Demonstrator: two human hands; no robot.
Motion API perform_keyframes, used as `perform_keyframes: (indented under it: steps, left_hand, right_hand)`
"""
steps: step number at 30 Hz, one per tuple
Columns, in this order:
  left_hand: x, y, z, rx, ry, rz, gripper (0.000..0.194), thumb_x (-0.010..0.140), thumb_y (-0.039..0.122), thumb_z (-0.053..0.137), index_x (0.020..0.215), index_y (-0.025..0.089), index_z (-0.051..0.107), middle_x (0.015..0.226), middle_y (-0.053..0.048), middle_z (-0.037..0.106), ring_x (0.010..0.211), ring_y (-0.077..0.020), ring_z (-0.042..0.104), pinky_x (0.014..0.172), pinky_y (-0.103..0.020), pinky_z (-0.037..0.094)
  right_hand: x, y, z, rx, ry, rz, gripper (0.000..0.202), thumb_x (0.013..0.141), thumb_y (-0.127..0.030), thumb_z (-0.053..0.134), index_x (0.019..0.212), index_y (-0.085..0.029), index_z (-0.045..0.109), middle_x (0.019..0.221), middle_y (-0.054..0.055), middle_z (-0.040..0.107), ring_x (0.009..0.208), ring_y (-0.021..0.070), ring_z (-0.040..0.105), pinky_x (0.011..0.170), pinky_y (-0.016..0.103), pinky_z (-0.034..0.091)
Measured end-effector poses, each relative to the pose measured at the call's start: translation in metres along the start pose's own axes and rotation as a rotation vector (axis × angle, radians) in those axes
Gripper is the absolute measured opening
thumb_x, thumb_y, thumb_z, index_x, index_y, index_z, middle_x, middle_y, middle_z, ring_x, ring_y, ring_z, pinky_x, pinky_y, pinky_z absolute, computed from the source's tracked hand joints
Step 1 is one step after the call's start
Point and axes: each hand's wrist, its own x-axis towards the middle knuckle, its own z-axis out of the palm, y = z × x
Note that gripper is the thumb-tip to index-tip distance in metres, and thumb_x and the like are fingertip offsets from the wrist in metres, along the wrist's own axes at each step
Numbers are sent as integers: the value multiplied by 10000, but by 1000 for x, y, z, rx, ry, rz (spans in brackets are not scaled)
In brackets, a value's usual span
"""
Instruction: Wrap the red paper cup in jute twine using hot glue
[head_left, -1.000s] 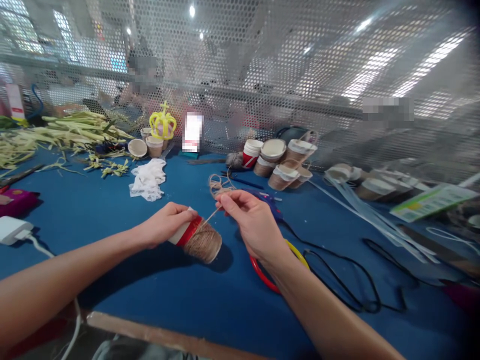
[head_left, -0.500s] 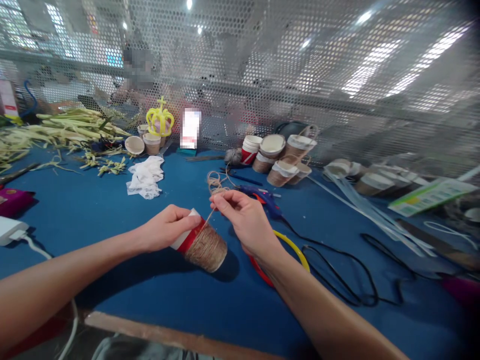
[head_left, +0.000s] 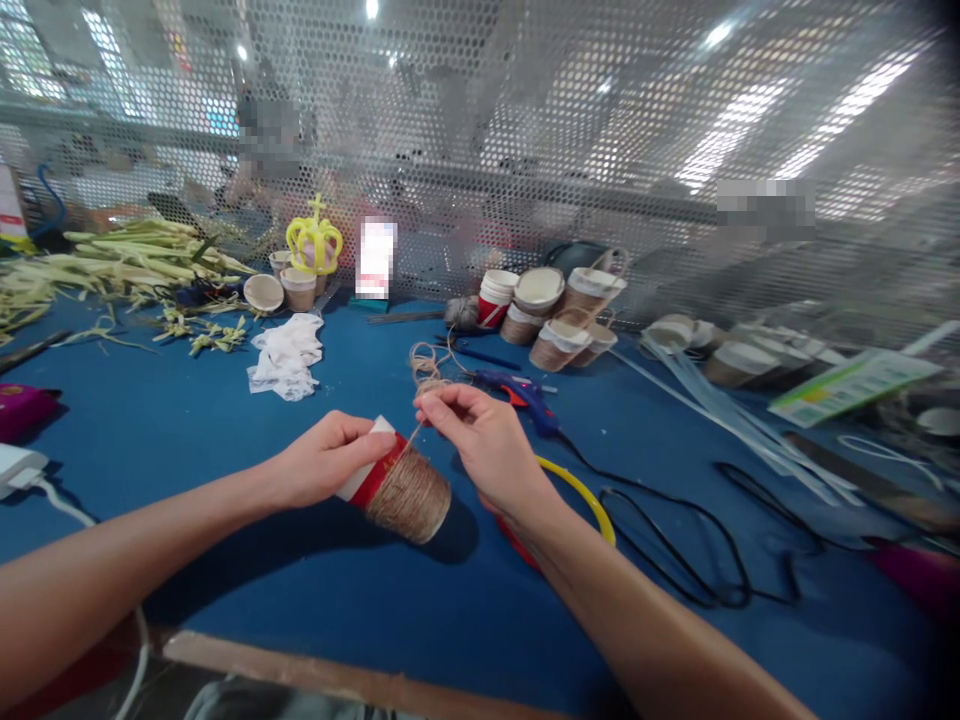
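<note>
My left hand (head_left: 330, 460) grips the white rim end of a red and white paper cup (head_left: 369, 484), which lies tilted with its base toward the lower right. Brown twine (head_left: 412, 500) is wound around the cup's lower part. A strand runs from the winding up to my right hand (head_left: 480, 440), whose thumb and fingers pinch it. Behind my right fingertips lies a loose coil of twine (head_left: 426, 360), leading back toward a grey ball (head_left: 460, 312). The blue glue gun (head_left: 525, 392) rests just beyond my right hand.
Twine-wrapped cups (head_left: 559, 340) stand at the back, before a perforated metal screen (head_left: 465, 130). A white cloth (head_left: 289, 355) and pale husks (head_left: 142, 250) are at left. Right of my hand lie a yellow ring (head_left: 585, 488), black cable (head_left: 697, 590) and clear sticks (head_left: 742, 430).
The whole view has shifted slightly. Both hands keep their hold, and the strand between the cup and my right fingers looks slightly shorter.
</note>
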Motion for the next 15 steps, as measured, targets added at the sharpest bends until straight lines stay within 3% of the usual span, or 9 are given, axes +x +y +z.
perform_keyframes:
  steps: [15]
  left_hand:
    - [-6,-2,-3,141,-92,234,362,767,412,470,562,119,521,480,44,389,427,-52,278,384,-148,240]
  right_hand:
    - [-4,2,5,-58,-46,50,131,718,-273,597,666,-153,606,647,-5,606,634,109,545,659,250,434]
